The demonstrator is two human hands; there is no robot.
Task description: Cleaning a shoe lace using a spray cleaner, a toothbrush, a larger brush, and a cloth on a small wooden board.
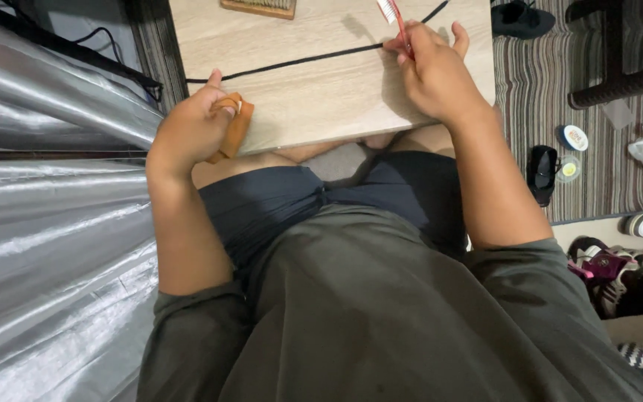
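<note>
A red toothbrush [394, 21] was held in the right hand [432, 74], the fingers closed around its handle so that the white bristle head stood up past the fingertips, near the far edge of the surface [321, 97]. The same hand was resting on a black cord [299, 61], which was laid across the light wooden surface from its left edge towards its far right corner. The left hand [191, 130] was curled shut at the near left corner of the surface, and a folded tan cloth [234, 128] was pinched between thumb and fingers (its lower end was hanging just off the near edge of the surface). One index finger was stretched out and appeared to touch the cord.

One toothbrush, one cord and one cloth were counted. One wooden brush [260, 7] was seen at the far edge of the surface, only partly in view. To the right of the surface, on a striped rug [597, 141], two small round tins [573, 138] were lying close together, with one black object [543, 173] just beside them; its kind could not be told. One black shoe [521, 18] was lying further off, beyond the tins. Silver sheeting [46, 223] was spread to the left of the surface.
</note>
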